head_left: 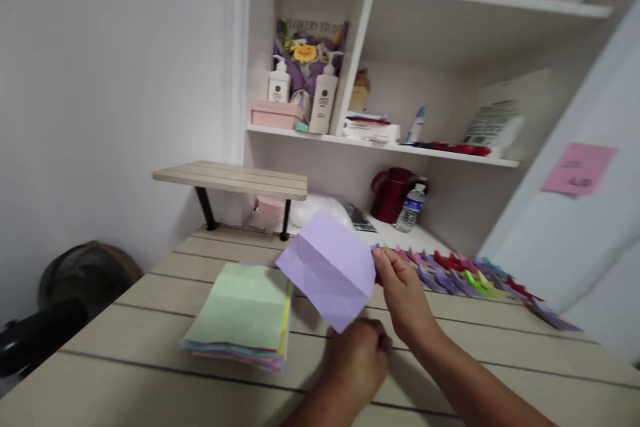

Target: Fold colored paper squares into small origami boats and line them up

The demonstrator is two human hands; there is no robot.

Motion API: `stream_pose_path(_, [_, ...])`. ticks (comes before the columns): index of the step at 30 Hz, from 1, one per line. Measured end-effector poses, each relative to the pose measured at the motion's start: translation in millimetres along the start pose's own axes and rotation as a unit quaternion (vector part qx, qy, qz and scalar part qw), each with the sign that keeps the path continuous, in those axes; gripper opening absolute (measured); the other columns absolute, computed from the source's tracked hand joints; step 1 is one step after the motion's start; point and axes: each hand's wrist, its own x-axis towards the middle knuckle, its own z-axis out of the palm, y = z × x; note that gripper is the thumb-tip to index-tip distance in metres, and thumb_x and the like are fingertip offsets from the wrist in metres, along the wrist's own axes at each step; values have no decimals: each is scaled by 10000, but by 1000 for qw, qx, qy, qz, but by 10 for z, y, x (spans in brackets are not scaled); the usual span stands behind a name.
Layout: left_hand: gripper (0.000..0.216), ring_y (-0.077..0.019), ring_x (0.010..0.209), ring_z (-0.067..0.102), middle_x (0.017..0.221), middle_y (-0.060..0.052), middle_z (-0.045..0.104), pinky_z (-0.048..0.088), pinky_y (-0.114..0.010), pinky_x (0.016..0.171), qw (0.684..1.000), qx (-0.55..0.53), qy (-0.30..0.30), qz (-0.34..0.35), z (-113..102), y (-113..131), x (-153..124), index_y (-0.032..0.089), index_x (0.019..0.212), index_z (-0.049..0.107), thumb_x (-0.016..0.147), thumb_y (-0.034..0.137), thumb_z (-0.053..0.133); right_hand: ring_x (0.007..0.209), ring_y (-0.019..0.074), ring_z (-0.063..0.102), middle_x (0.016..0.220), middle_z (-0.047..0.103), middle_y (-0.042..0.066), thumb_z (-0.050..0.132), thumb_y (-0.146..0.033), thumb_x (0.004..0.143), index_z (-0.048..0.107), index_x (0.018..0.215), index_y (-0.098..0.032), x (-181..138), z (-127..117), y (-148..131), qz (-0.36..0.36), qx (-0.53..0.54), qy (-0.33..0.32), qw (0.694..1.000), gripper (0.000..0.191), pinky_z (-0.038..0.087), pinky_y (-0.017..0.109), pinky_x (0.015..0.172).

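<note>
A square sheet of purple paper [330, 267] with crease lines is held tilted above the table. My right hand [403, 290] pinches its right edge between thumb and fingers. Just below the sheet's lower corner, my left hand [361, 353] is curled into a fist close to the tabletop, its fingers closed; I see nothing in it. To the left lies a stack of coloured paper [240, 307], pale green on top, with yellow, blue, pink and purple edges showing beneath.
Rows of folded paper pieces [460, 273] in several colours line the table's right back. A small raised wooden shelf [230, 177] stands at the back left. Behind are a red jug [391, 193], a water bottle [411, 208] and white shelving [320, 139]. Slats run across the table [150, 327].
</note>
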Motion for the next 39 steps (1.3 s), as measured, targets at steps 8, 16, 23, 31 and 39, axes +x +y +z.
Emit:
stream_pose_path(8, [276, -111, 669, 618, 778, 17, 649, 543, -301, 664, 997, -64, 47, -21, -65, -45, 80, 160, 889, 636, 949, 414, 548, 720, 168, 563, 790, 624, 22, 538, -270, 975, 638, 868, -212, -662, -1593, -141, -187, -216, -2, 958, 158, 429, 283, 672])
stream_pose_path(16, [339, -145, 624, 626, 715, 8, 627, 535, -293, 608, 978, -93, 182, -42, -184, 19, 77, 183, 923, 601, 974, 438, 384, 1011, 233, 616, 1107, 673, 107, 408, -437, 1020, 633, 1158, -232, -1408, -1980, -105, -150, -321, -268, 896, 334, 455, 417, 915])
stream_pose_path(23, [283, -263, 1272, 516, 1297, -82, 606, 342, -476, 1096, 967, 47, 209, 135, -192, 308, -9, 255, 1095, 676, 903, 369, 502, 1122, 249, 602, 1173, 669, 88, 338, -382, 1034, 630, 1185, -253, -1453, -2119, 62, 25, -222, -59, 973, 354, 474, 405, 972])
stream_pose_path(31, [562, -305, 1481, 244, 1549, -54, 410, 127, -570, 1173, 889, 332, 26, 314, 13, 299, -31, 302, 1486, 357, 949, 404, 486, 1349, 257, 458, 1459, 508, 113, 372, -432, 1027, 452, 1433, -244, -1443, -2155, 108, 92, -241, -72, 963, 454, 360, 479, 1124])
stream_pose_path(39, [500, -243, 1400, 420, 1519, 4, 454, 349, -504, 1113, 884, 358, -143, 263, 17, 336, -141, 364, 1476, 348, 991, 484, 368, 1451, 293, 326, 1515, 453, 131, 485, -551, 967, 403, 1495, -249, -1389, -2114, 9, 13, -323, -295, 899, 614, 132, 564, 1199])
